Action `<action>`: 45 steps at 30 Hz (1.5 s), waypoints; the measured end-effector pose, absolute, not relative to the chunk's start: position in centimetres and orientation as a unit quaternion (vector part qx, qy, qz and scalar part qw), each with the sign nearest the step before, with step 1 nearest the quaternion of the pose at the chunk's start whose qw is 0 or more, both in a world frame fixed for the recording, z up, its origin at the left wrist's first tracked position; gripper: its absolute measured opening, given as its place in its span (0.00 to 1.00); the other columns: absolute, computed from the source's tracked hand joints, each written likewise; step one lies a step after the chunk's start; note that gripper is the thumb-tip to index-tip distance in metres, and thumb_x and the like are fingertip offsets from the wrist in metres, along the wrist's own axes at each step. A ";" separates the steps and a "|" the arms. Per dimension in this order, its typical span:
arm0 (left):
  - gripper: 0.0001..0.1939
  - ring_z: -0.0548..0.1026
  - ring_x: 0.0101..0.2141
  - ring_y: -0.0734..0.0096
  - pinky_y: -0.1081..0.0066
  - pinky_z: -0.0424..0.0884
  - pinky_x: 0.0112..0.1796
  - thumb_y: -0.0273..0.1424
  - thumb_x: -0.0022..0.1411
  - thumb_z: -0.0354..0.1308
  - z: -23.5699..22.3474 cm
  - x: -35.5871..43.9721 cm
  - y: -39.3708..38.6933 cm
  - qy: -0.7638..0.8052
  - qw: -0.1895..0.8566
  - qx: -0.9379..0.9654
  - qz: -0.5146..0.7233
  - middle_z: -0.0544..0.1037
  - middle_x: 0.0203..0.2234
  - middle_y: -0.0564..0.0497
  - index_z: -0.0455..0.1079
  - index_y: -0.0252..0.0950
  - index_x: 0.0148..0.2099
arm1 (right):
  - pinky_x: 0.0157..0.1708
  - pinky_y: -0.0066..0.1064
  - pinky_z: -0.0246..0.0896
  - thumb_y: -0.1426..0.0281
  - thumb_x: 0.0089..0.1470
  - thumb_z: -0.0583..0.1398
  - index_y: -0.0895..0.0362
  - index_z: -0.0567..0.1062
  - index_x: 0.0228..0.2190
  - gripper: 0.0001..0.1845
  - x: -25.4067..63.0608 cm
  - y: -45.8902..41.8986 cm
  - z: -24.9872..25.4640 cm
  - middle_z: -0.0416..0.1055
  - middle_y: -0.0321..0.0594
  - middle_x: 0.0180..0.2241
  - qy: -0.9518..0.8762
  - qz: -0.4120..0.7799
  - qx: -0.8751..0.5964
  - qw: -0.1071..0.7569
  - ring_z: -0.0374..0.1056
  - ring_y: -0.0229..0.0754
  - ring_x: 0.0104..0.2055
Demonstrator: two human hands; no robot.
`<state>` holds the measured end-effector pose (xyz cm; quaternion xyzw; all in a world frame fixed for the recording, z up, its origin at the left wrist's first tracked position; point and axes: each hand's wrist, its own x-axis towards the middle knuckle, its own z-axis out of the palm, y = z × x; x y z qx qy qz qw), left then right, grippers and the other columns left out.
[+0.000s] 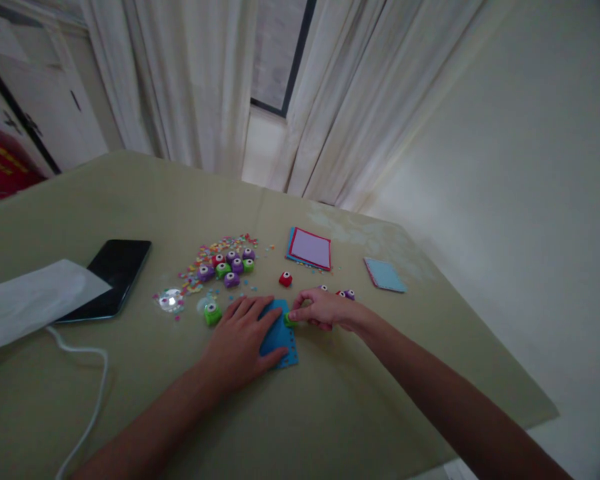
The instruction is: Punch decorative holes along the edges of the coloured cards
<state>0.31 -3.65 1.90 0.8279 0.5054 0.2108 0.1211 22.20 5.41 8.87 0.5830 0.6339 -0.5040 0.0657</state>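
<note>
My left hand point(243, 340) lies flat with fingers spread on a blue paper square point(281, 339), holding it against the table point(330, 413). My right hand point(323, 308) is closed in a pinch on a small green craft punch point(290, 321) set at the paper's right edge. A row of small holes runs along that edge. Another green punch point(213, 313) stands just left of my left hand. A red punch point(285, 279) sits beyond the paper.
A cluster of purple, green and red punches point(229, 265) sits amid coloured paper confetti point(215, 253). A stack of coloured paper point(309, 249) and a light blue pad point(385, 275) lie further back. A black tablet point(111, 275), white paper point(30, 300) and a white cable point(93, 400) are at left.
</note>
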 end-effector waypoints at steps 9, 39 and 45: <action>0.32 0.69 0.63 0.40 0.40 0.63 0.64 0.49 0.64 0.68 1.4 0.3 -3.5 0.504 0.123 0.825 0.225 0.73 0.66 0.42 0.74 0.42 0.65 | 0.22 0.27 0.49 0.45 0.56 0.70 0.55 0.75 0.31 0.26 21.8 6.3 8.8 0.65 0.30 0.24 0.699 -0.401 0.575 0.139 0.58 0.35 0.25; 0.32 0.69 0.65 0.39 0.40 0.59 0.66 0.50 0.65 0.66 1.4 0.4 -3.7 0.488 0.107 0.834 0.235 0.73 0.66 0.39 0.74 0.43 0.67 | 0.32 0.26 0.54 0.72 0.62 0.67 0.58 0.77 0.41 0.05 18.6 4.0 11.5 0.68 0.29 0.27 0.783 -0.264 0.556 -0.096 0.64 0.36 0.30; 0.31 0.72 0.63 0.32 0.38 0.66 0.63 0.46 0.64 0.66 -0.1 0.1 -4.4 0.477 0.102 0.841 0.234 0.78 0.62 0.42 0.73 0.43 0.67 | 0.44 0.32 0.66 0.61 0.65 0.68 0.54 0.79 0.50 0.16 10.5 2.9 9.7 0.77 0.42 0.48 0.907 -0.208 0.352 -0.104 0.74 0.44 0.44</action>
